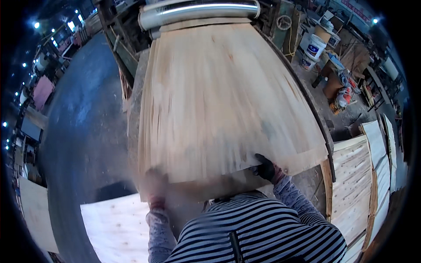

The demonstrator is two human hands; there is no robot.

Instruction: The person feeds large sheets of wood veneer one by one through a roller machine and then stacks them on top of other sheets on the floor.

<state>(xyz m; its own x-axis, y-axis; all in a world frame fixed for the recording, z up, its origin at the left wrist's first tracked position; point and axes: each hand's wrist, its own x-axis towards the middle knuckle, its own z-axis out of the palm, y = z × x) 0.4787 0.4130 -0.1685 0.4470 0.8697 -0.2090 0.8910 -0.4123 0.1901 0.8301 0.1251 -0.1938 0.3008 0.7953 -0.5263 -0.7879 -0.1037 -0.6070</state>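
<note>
A wide, pale wood veneer sheet (219, 96) with brown streaks lies on top of a layered stack, its near edge slightly raised in front of my body. My right hand (265, 169), in a dark glove, grips this near edge toward the right, with a finger extending over the top face. At the near left corner is my left hand (156, 184), smeared by motion, so its fingers cannot be made out. Beyond the far end of the sheets runs a shiny metal roller (199, 15).
A dark rail (302, 90) borders the stack on the right. White buckets (315, 47) and assorted clutter stand at the far right. More veneer sheets (351, 184) lie at the near right, and a pale sheet (116, 225) lies low at the left, beside the grey floor (83, 144).
</note>
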